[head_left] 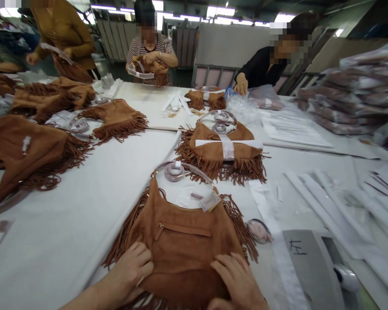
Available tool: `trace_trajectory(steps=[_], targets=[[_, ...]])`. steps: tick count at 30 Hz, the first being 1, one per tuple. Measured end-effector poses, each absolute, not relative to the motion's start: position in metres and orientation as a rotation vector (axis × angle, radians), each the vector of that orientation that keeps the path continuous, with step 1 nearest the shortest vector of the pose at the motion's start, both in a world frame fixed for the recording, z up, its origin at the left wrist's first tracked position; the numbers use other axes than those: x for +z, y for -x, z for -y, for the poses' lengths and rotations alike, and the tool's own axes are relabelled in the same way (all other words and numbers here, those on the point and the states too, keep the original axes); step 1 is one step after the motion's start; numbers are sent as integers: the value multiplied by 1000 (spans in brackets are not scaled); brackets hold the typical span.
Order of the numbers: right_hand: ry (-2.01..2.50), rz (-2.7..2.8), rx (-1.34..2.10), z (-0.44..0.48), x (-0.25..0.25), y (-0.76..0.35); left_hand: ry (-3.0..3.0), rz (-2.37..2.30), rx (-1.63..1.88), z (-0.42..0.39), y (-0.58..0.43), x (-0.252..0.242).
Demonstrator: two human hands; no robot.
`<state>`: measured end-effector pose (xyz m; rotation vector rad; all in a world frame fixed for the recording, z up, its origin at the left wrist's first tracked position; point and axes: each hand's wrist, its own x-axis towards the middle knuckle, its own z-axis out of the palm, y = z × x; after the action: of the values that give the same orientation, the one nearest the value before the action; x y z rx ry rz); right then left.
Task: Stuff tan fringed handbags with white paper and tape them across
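A brown suede fringed bag (181, 239) lies flat on the white table (93, 202) right in front of me, its wrapped handle (181, 170) pointing away and a zip pocket facing up. My left hand (131, 271) rests on the bag's lower left corner, fingers bent and pressing the suede. My right hand (237, 282) lies on the lower right part, fingers stretched over the fabric. A paper tag (210, 201) hangs by the handle's right end.
A second fringed bag (224, 148) banded with white paper lies just beyond. More brown bags (29, 150) pile up at the left. White paper strips (336, 206) and a grey tape dispenser (313, 267) sit to the right. Bagged goods (352, 90) are stacked far right. Three people work at the far side.
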<state>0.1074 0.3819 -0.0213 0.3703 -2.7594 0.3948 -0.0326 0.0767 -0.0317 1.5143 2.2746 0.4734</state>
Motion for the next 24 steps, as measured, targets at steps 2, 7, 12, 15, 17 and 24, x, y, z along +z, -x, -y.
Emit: trace_trajectory(steps=[2, 7, 12, 15, 17, 24], targets=[[-358, 2752, 271, -370, -23, -110, -1532, -2288, 464, -77, 32, -31], [-182, 2862, 224, -348, -37, -110, -1581, -2364, 509, -69, 29, -43], [-46, 2870, 461, -353, -40, -108, -1504, -2533, 621, -65, 24, -50], [-197, 2780, 516, -356, -38, -103, -1339, -2507, 540, -73, 19, -36], [-303, 2729, 504, -358, -36, -100, -1302, -2525, 451, -83, 12, -25], [-496, 2638, 429, -366, -24, -111, -1450, -2831, 428, -118, -24, -38]])
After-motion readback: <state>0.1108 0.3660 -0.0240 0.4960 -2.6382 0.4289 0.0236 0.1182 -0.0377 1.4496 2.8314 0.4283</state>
